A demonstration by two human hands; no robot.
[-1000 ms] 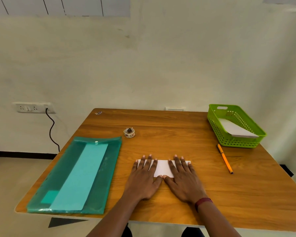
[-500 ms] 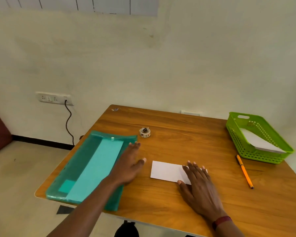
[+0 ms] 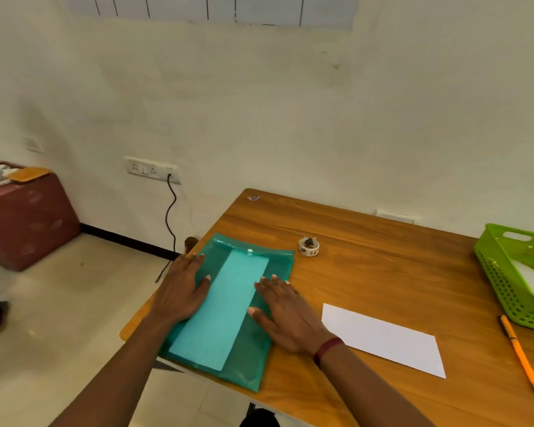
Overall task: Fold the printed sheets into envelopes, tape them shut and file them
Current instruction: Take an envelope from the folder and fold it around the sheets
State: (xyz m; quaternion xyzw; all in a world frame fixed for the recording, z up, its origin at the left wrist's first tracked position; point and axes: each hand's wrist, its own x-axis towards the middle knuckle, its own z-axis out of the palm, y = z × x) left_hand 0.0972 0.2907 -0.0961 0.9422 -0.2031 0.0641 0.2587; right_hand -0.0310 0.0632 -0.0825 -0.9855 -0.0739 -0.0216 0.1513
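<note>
Quickly, left to right:
Suitcase [image 3: 28, 220]: maroon, on floor at far left, well apart from the bench.
Wall socket [image 3: 151, 173]: black cable plugged in, hanging down.
Left hand [image 3: 182, 291]: flat, fingers spread, palm down on left part of folder, gripping nothing.
Folder [image 3: 259, 359]: teal translucent plastic, snap-button flap, lies on bench's left edge; lighter sheet inside.
Right hand [image 3: 287, 312]: flat, open, pressing folder's right part, holding nothing; dark red wristband.
Tape roll [image 3: 309, 246]: upright-lying, beyond folder's far corner.
Folded sheet [image 3: 383, 339]: white, on bench [image 3: 383, 266], just right of right hand.
Pencil [image 3: 520, 354]: orange, beside basket.
Basket [image 3: 500, 272]: green, white paper inside, far right.
</note>
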